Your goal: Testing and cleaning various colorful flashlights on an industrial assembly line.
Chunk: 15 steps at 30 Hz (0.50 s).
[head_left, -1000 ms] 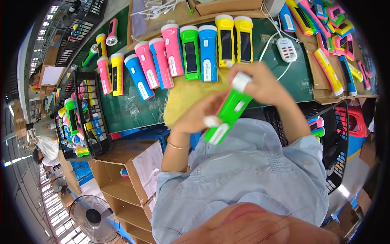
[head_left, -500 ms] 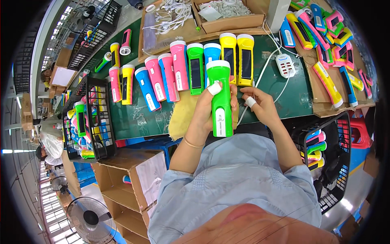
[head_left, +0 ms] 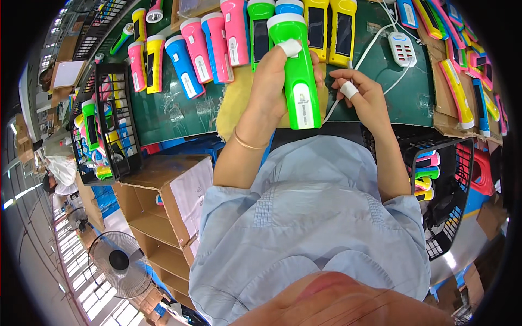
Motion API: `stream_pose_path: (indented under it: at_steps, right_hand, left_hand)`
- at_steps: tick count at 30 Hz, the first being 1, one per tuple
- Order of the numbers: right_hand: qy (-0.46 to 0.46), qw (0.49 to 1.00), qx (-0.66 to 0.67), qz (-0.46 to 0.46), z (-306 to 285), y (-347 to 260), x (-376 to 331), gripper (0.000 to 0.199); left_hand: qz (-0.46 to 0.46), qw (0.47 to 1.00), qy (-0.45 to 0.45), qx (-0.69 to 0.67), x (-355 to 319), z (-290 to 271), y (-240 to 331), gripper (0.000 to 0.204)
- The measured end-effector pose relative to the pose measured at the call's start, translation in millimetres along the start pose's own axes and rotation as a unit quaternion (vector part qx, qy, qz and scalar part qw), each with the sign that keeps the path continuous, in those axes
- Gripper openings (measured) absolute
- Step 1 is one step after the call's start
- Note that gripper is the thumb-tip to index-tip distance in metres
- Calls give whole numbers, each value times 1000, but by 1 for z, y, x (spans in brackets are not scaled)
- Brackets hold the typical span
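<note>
Item held: a green flashlight [head_left: 300, 76] with a white head cap is in the left hand [head_left: 275, 73], raised above the near edge of the bench [head_left: 405, 106]; its head points away from the person, its tail toward the body, an oblong white panel facing up.
Left grip: closed around the flashlight's body, thumb lying along the upper part near the head; the thumb carries a white wrap [head_left: 290, 48].
Right grip: the right hand [head_left: 360, 98] is near the flashlight but apart from it, fingers curled; a white cable [head_left: 359, 46] passes close to the fingertips, and whether they hold it cannot be told. One digit carries a white wrap.
Left wrist: a thin band [head_left: 250, 141] encircles it.
Bench surface: a yellow cloth [head_left: 235, 108] lies partly beneath the left hand.
Row behind: pink, blue, green and yellow flashlights lie side by side; a blue one [head_left: 289, 7] is mostly hidden behind the held item.
Right of row: a white multi-port charger [head_left: 402, 50] lies on the bench; beyond it, more flashlights rest on cardboard [head_left: 440, 103].
Crates: a black crate [head_left: 129, 169] on the left and another [head_left: 465, 163] on the right both contain flashlights.
</note>
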State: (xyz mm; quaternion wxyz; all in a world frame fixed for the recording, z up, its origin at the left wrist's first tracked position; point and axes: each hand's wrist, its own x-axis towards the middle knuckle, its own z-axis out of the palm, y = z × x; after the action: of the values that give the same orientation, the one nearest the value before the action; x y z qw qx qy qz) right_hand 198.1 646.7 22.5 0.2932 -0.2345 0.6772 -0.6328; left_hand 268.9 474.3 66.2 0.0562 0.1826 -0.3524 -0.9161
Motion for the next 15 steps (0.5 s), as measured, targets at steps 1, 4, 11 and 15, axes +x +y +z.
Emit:
stream_pose_path:
  at_steps: [1, 4, 11, 15]
  right_hand:
    - [-1, 1000, -1, -8, -2, -1, 1, 22]
    - [24, 999, -24, -28, -1, -3, 2, 26]
    - [37, 999, 36, -17, -7, -13, 6, 28]
    - [45, 994, -64, -79, 0, -16, 11, 22]
  left_hand:
    - [16, 999, 12, 51, -1, 0, 2, 31]
    - [87, 981, 4, 173, -7, 2, 12, 21]
    - [350, 695, 227, 585, 5, 21, 56, 91]
    - [397, 602, 262, 641, 18, 11, 56, 88]
